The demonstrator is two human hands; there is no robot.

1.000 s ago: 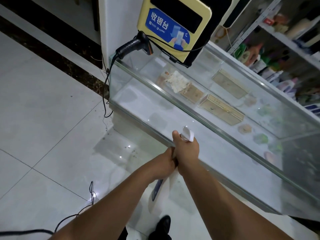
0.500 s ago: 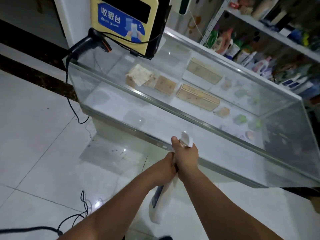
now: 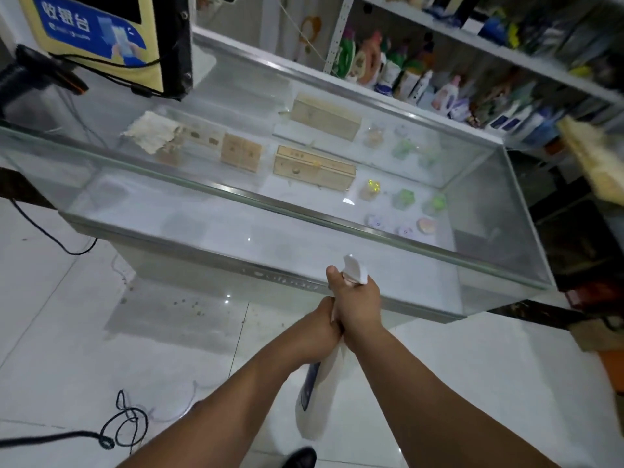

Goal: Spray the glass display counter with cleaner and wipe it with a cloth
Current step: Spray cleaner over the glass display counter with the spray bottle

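Observation:
A white spray bottle (image 3: 317, 396) with a blue label hangs between my forearms, its white nozzle (image 3: 354, 270) pointing at the front pane of the glass display counter (image 3: 236, 231). My right hand (image 3: 358, 298) grips the bottle's neck just under the nozzle. My left hand (image 3: 320, 327) wraps the bottle right below and against my right hand. A crumpled cream cloth (image 3: 152, 133) lies on the counter's glass top at the left. Both hands are just in front of the counter's lower front edge.
A yellow cashier terminal (image 3: 101, 38) and a black barcode scanner (image 3: 40, 76) stand at the counter's left end. Black cables (image 3: 125, 423) lie on the white tiled floor. Shelves of bottles (image 3: 439, 86) stand behind. Wooden boxes (image 3: 314, 167) and small items sit inside.
My view has swung right along the counter, so its right end and the shelves show now. Both hands keep the same grip on the bottle and stay in front of the front pane.

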